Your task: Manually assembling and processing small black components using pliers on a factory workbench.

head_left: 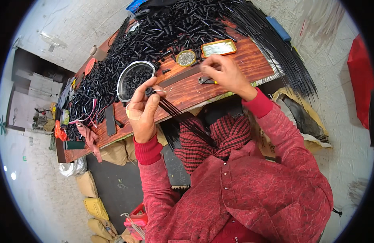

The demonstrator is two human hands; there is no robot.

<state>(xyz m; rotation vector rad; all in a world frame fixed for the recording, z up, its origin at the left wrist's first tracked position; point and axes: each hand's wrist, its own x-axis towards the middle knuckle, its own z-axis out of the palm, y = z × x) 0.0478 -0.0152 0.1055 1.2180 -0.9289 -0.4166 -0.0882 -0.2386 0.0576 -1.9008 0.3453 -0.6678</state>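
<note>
My left hand (143, 111), with a plaster-like patch near the thumb, is closed on a small round black piece (149, 92) between thumb and fingers. A thin pale pin (159, 90) sticks out beside that piece. A bundle of thin black rods (177, 113) runs from just by this hand down to the checked cloth on my lap (195, 152). Farther right, above the table, my right hand (225, 73) has its fingertips pinched together; what they hold, if anything, cannot be made out. Under it lie yellow-handled pliers (206, 80), partly hidden.
Heaps of black tubular parts (162, 32) cover the far side of the wooden table (183, 91). A clear bowl (120, 87) of black rings, a round dish of small metal bits (186, 58) and a yellow tin of pale pins (219, 47) stand nearby. Long black rods (276, 44) overhang the right edge.
</note>
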